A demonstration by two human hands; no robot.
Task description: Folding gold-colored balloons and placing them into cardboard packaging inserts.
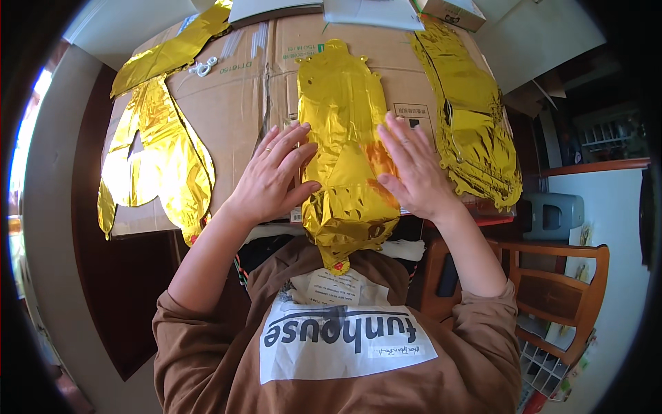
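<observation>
A flat gold foil balloon (343,131) lies lengthwise on the cardboard in front of me. Its lower end hangs over the near edge toward my shirt, with a small red spot at its tip. My left hand (276,169) is at the balloon's left side, fingers stretched and apart. On the opposite side my right hand (416,168) is likewise spread, its fingers along the balloon's right edge. Neither hand grips the foil; whether the fingertips touch it is hard to tell.
Cardboard (238,103) covers the table. To the left lies a two-legged gold foil balloon (155,148), with another gold foil piece (169,55) beyond it. More folded gold foil (472,117) lies right. White rings (203,67) sit far left. A wooden chair (555,290) stands at right.
</observation>
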